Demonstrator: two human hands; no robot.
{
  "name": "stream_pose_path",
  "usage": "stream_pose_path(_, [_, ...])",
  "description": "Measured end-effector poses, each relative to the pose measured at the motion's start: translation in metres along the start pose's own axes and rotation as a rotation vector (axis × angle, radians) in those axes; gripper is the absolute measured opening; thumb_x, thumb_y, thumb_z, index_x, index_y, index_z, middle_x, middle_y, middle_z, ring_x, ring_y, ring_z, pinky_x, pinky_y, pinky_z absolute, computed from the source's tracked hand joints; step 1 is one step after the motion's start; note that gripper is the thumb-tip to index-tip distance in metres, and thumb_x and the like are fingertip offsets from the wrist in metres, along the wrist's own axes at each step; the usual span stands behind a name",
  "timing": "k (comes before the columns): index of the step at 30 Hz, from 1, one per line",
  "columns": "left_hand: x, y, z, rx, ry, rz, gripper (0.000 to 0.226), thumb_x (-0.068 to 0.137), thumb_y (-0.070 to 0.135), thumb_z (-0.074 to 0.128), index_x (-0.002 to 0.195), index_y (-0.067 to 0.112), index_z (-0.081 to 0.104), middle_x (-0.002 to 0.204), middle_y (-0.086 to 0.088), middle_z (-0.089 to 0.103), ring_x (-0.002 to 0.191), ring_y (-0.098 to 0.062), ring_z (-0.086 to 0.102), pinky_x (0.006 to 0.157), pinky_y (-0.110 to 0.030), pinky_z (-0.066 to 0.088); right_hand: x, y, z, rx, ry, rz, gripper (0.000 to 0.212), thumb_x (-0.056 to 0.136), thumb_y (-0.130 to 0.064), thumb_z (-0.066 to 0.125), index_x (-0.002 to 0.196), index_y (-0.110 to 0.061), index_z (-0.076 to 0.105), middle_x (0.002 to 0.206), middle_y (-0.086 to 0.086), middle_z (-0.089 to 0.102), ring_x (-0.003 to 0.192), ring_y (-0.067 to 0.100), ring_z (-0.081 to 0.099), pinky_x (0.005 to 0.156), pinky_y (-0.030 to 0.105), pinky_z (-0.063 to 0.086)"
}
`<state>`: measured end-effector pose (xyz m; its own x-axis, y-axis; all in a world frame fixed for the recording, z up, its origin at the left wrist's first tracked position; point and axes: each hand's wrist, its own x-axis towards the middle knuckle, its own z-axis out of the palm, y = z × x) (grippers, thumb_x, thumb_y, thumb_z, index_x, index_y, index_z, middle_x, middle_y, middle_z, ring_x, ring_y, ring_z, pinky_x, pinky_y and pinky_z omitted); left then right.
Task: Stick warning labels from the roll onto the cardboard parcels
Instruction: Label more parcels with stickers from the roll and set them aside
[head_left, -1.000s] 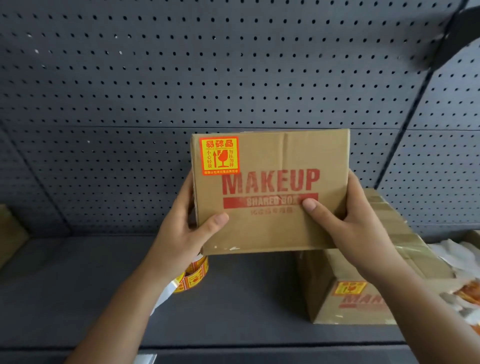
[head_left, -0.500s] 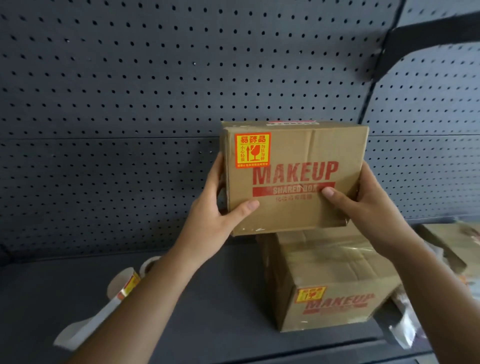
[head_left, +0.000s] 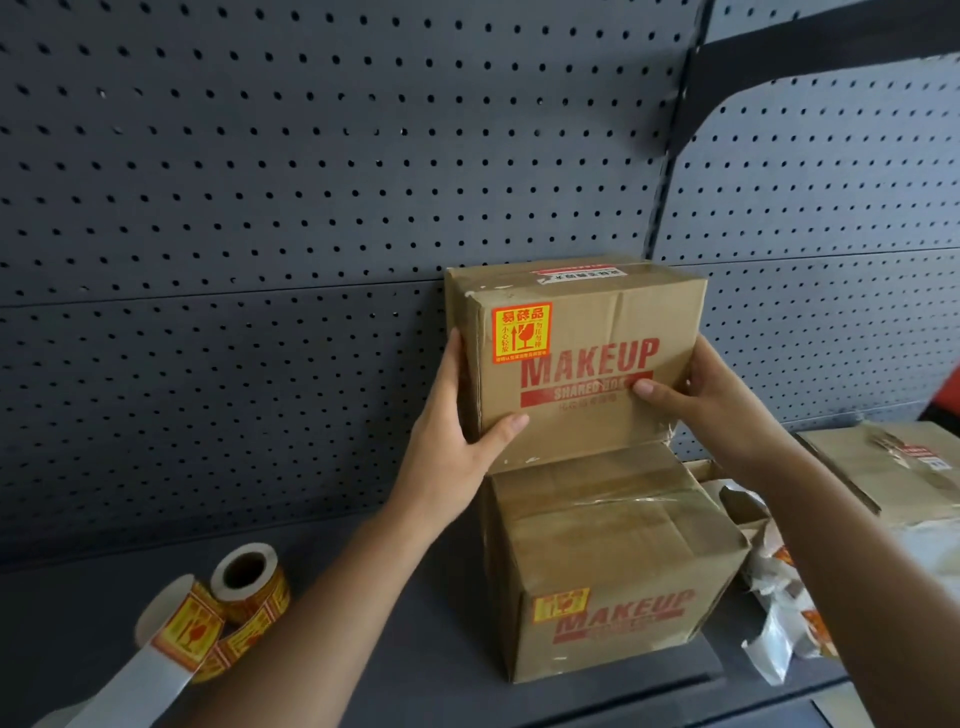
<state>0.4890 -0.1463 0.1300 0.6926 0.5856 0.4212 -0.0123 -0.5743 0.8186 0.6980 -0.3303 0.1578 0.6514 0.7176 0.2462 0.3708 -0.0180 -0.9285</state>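
Observation:
I hold a cardboard parcel (head_left: 582, 415) printed MAKEUP, with a red-and-yellow warning label (head_left: 521, 332) on its upper left front. My left hand (head_left: 457, 441) grips its left side, thumb on the front. My right hand (head_left: 711, 405) grips its right side. The parcel's bottom edge rests on the back of a second MAKEUP parcel (head_left: 608, 561), which stands on the shelf and carries its own label (head_left: 562, 604). The label roll (head_left: 249, 582) lies at the lower left, its backing strip (head_left: 171, 639) trailing toward me.
The dark grey shelf (head_left: 389, 649) ends at a perforated back wall (head_left: 311, 260). To the right lie another cardboard box (head_left: 893, 467) and crumpled white backing paper (head_left: 779, 623).
Both hands carried the labelled parcel right and down until it sits on the lower parcel. The view has swung, so the roll shows at the lower left.

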Motion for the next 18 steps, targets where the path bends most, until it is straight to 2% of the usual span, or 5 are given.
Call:
stream_pose_path(4, [0.005, -0.006, 0.011, 0.025, 0.000, -0.023, 0.101, 0.087, 0.045, 0.073, 0.157, 0.049, 0.000, 0.161, 0.019, 0.035, 0.148, -0.005, 0.034, 0.119, -0.040, 0.029, 0.007, 0.011, -0.002, -0.002, 0.013, 0.026, 0.052, 0.081, -0.030, 0.075, 0.128, -0.026, 0.053, 0.118, -0.010, 0.072, 0.112, 0.011, 0.066, 0.087, 0.030, 0.053])
stream_pose_path(9, [0.010, -0.011, 0.019, 0.065, -0.003, -0.034, 0.102, 0.088, 0.040, 0.074, 0.156, 0.050, -0.001, 0.163, 0.018, 0.032, 0.148, -0.006, 0.033, 0.117, -0.036, 0.028, 0.010, 0.025, -0.004, -0.018, 0.034, 0.031, 0.047, 0.087, -0.022, 0.074, 0.128, -0.025, 0.052, 0.120, -0.011, 0.071, 0.111, 0.005, 0.067, 0.094, 0.032, 0.054])
stream_pose_path(18, [0.013, -0.018, 0.022, 0.090, 0.008, -0.056, 0.102, 0.088, 0.041, 0.074, 0.155, 0.054, -0.002, 0.162, 0.018, 0.034, 0.148, -0.007, 0.034, 0.114, -0.035, 0.030, 0.013, 0.033, -0.003, -0.039, 0.041, 0.039, 0.051, 0.085, -0.031, 0.075, 0.129, -0.032, 0.050, 0.122, -0.015, 0.069, 0.116, 0.006, 0.064, 0.095, 0.032, 0.054])
